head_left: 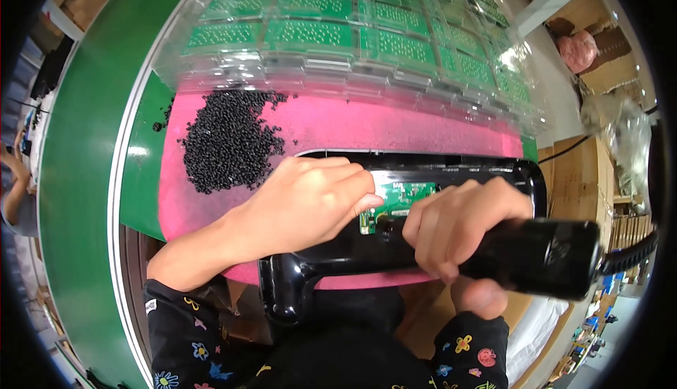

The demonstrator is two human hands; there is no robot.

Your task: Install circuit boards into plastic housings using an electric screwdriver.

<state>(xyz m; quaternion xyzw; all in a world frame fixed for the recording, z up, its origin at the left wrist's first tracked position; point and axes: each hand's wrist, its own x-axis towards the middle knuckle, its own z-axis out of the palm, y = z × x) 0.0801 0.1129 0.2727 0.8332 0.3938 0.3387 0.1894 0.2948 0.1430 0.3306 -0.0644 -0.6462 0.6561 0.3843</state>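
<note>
A glossy black plastic housing (367, 256) lies across the front of a pink mat, its rounded arm end hanging over the near edge. Inside it sits a green circuit board (412, 193). My right hand (462, 223) is wrapped round a black electric screwdriver (539, 256), which lies nearly level with its cord end to the right; its tip points at the board's lower part. At the board's left side my left hand (317, 199) has its fingers closed in a pinch. Whatever they hold is hidden.
A big heap of small black screws (229, 139) lies on the pink mat (409, 125). Behind it, stacked clear plastic trays (310, 72) hold several green boards. A green bench (84, 177) runs along the left, and cardboard boxes (578, 184) stand at the right.
</note>
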